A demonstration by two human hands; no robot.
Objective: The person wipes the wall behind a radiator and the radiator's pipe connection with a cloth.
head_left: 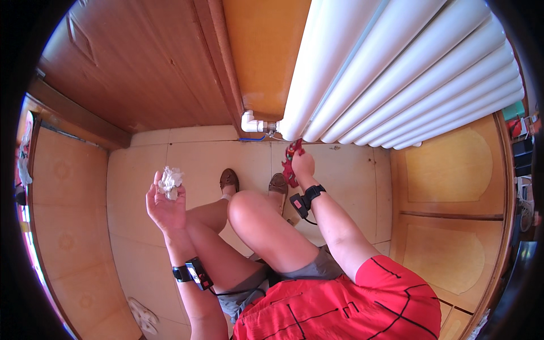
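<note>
A crumpled white tissue or cloth (171, 182) rests in my left hand (163, 206), palm up with the fingers curled around it, over the floor to the left of my knees. My right hand (302, 165) grips a red patterned cloth (290, 170) in a closed fist. The top of that cloth is at the lower end of the white radiator (361, 72), near its bottom left; whether it touches the tube I cannot tell. Close by on the left is the radiator's metal valve (270, 126) with a blue lever (252, 139).
A white elbow pipe (251, 123) joins the valve. Wooden cabinet doors (450, 170) stand to the right, and a brown wooden door (140, 63) is at upper left. Sandals (143, 315) lie on the tiled floor (136, 212) at lower left. A cable (238, 293) runs from my left wrist device.
</note>
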